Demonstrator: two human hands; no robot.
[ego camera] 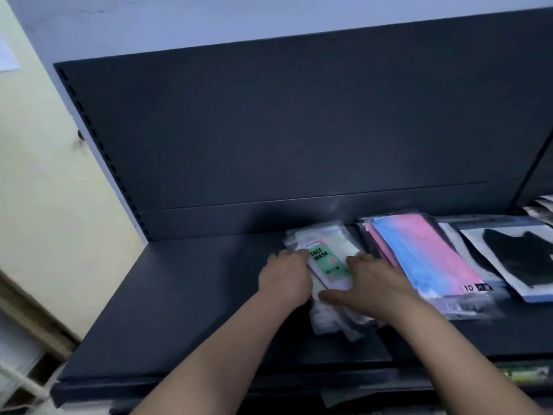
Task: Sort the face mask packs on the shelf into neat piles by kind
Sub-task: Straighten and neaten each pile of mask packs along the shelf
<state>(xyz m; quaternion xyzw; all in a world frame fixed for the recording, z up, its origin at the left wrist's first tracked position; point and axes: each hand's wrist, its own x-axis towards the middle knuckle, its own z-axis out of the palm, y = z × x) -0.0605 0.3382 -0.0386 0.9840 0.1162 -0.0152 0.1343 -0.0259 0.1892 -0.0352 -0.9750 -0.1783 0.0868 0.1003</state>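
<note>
Shelf (185, 295) lies bare leftward; pink-blue packs (425, 256) crowd the right

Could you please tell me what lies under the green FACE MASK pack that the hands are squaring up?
Under the green FACE MASK pack lies a pile of pale packs on the dark shelf. The left hand and right hand cover much of it, so their labels and number stay hidden.
</note>
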